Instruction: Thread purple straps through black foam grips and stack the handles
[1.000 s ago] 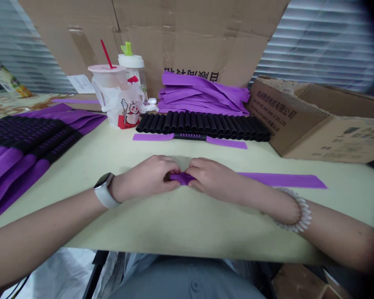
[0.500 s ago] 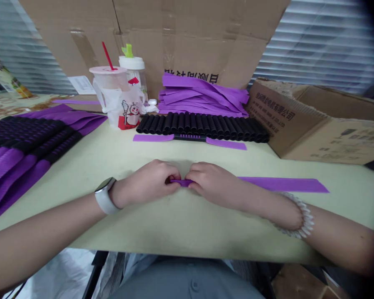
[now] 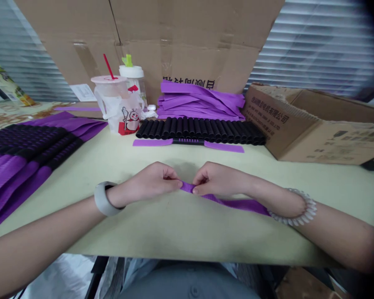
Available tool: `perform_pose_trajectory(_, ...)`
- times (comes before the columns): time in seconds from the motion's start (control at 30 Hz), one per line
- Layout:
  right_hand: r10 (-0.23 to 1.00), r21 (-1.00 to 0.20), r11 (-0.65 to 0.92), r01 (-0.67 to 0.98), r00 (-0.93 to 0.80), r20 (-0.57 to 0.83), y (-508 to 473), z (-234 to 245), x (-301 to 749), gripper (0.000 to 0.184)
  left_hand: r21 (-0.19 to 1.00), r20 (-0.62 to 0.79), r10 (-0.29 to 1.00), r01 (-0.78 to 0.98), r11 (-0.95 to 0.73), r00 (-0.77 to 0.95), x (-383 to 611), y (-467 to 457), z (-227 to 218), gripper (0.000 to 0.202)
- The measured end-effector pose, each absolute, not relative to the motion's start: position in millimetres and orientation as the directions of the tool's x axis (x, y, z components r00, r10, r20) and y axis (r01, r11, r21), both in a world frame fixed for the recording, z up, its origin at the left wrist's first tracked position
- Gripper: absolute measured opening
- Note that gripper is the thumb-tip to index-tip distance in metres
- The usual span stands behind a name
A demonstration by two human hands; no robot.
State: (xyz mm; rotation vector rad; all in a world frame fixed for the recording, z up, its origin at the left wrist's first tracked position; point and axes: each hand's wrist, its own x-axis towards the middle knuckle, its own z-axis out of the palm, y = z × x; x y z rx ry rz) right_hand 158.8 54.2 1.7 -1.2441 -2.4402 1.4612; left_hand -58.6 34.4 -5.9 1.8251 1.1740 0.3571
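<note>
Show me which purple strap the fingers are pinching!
The purple strap running from the left hand to the right hand and trailing rightward; the other purple straps lie untouched.

Cup (image 3: pixel 112 88): pink lid (image 3: pixel 103 79), red straw (image 3: pixel 108 66)
Bottle (image 3: pixel 137 82): white lid (image 3: pixel 131 72), just behind cup
Open carton (image 3: pixel 327 143): right side, printed lettering
Cardboard panel (image 3: pixel 187 29): upright at back

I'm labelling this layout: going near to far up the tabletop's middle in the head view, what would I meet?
Held purple strip, black-sleeved purple strap, row of black tubes, pile of purple strips, large cardboard panel.
</note>
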Motion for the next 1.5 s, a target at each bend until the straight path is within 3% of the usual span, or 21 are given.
perform_pose_trajectory(0.33,0.622,-0.762,0.152,0.629,-0.660,-0.421,61,0,159,0.012,0.869,-0.289,0.822,0.494,0.010,0.491,-58,35,-12,0.030)
perform_pose_trajectory(0.53,0.647,-0.772,0.265,0.578,-0.700,-0.302,55,-4,156,0.026,0.885,-0.280,0.817,0.466,0.016,0.504,-57,34,-14,0.026)
perform_pose_trajectory(0.83,0.723,-0.753,0.301,0.585,-0.655,-0.220,53,-6,153,0.016,0.921,-0.323,0.840,0.349,0.173,0.435,-54,35,-14,0.025)
perform_pose_trajectory(1.07,0.713,-0.745,0.400,0.533,-0.692,-0.112,52,-4,157,0.027,0.939,-0.286,0.845,0.309,0.152,0.452,-46,40,-14,0.021)
perform_pose_trajectory(1.2,0.770,-0.729,0.391,0.562,-0.634,-0.076,48,3,164,0.027,0.941,-0.213,0.792,0.339,0.008,0.572,-39,49,-6,0.023)
perform_pose_trajectory(1.3,0.823,-0.742,0.347,0.573,-0.566,-0.053,45,6,175,0.031,0.854,-0.101,0.815,0.470,-0.223,0.570,-42,70,10,0.025)
perform_pose_trajectory(1.37,0.848,-0.746,0.322,0.582,-0.528,-0.046,45,5,185,0.030,0.677,0.081,0.896,0.635,-0.371,0.436,-49,94,23,0.023)
perform_pose_trajectory(1.43,0.861,-0.738,0.313,0.598,-0.507,-0.046,46,0,195,0.028,0.475,0.264,0.919,0.790,-0.389,0.293,-57,123,33,0.022)
perform_pose_trajectory(1.5,0.867,-0.724,0.317,0.613,-0.497,-0.040,48,-5,201,0.027,0.431,0.290,0.931,0.838,-0.335,0.223,-63,153,38,0.021)
